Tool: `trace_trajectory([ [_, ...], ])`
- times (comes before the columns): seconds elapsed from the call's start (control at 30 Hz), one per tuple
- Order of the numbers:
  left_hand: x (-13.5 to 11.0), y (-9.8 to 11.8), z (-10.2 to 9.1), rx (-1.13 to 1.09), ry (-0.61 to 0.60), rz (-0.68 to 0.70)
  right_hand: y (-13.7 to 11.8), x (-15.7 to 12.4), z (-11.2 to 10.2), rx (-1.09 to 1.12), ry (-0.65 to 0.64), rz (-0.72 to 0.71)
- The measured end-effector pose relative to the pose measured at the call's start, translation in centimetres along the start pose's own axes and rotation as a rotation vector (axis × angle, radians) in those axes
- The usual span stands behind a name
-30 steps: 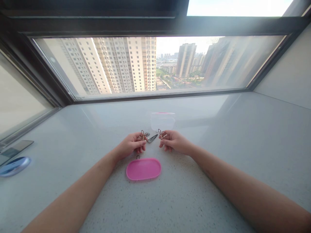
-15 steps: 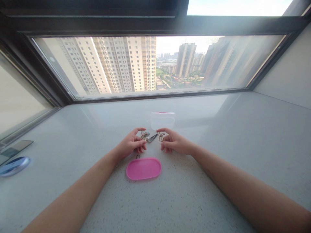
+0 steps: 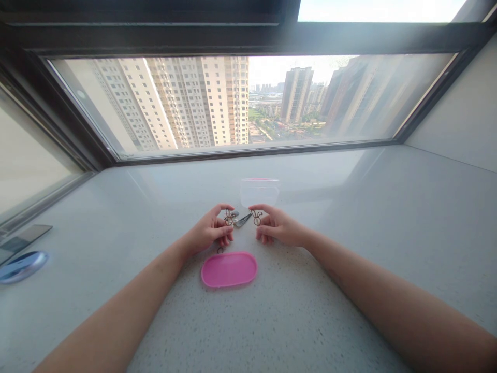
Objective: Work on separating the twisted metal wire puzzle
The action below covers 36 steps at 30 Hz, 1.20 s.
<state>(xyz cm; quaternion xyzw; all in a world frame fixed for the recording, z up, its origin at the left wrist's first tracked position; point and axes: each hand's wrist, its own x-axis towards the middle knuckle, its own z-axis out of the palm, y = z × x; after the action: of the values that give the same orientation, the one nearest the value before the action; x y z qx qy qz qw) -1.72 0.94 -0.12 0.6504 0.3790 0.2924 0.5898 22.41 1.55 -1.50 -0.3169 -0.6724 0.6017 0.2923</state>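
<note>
My left hand (image 3: 209,231) pinches a small bunny-shaped metal clip (image 3: 229,217) between thumb and fingers. My right hand (image 3: 277,227) pinches a matching bunny-shaped clip (image 3: 257,217). Both hands rest on the pale speckled sill (image 3: 349,207), a little apart. Between them lies a silver snap hair clip (image 3: 244,221). Just beyond it stands a clear plastic box (image 3: 259,191). In front of the hands lies the box's pink oval lid (image 3: 229,269). A small dark ring (image 3: 220,250) lies by the lid's far edge, under my left hand.
At the far left lie a dark flat phone-like slab (image 3: 24,237) and a round blue mirror-like disc (image 3: 21,265). A wide window (image 3: 248,98) with a dark frame runs along the back; a wall rises on the right.
Both hands have turned the clips upright and lifted their forefingers, from curled fists one second ago to an open-fronted pinch. The view has tipped slightly.
</note>
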Motion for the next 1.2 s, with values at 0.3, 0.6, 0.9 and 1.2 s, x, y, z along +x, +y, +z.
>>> trace_trajectory([
  [0.3,-0.02,0.14,0.02,-0.015,0.003,0.0,-0.42,-0.14,0.16,-0.033,0.0,0.0],
  [0.6,-0.09,0.33,0.19,-0.019,0.029,-0.002,-0.31,-0.01,0.16,-0.045,0.008,0.005],
  [0.9,-0.02,0.42,0.19,-0.004,0.022,-0.011,-0.27,-0.11,0.3,-0.056,0.005,-0.021],
  [1.2,-0.04,0.28,0.19,-0.005,0.033,0.002,-0.06,0.01,0.34,-0.042,0.004,-0.019],
])
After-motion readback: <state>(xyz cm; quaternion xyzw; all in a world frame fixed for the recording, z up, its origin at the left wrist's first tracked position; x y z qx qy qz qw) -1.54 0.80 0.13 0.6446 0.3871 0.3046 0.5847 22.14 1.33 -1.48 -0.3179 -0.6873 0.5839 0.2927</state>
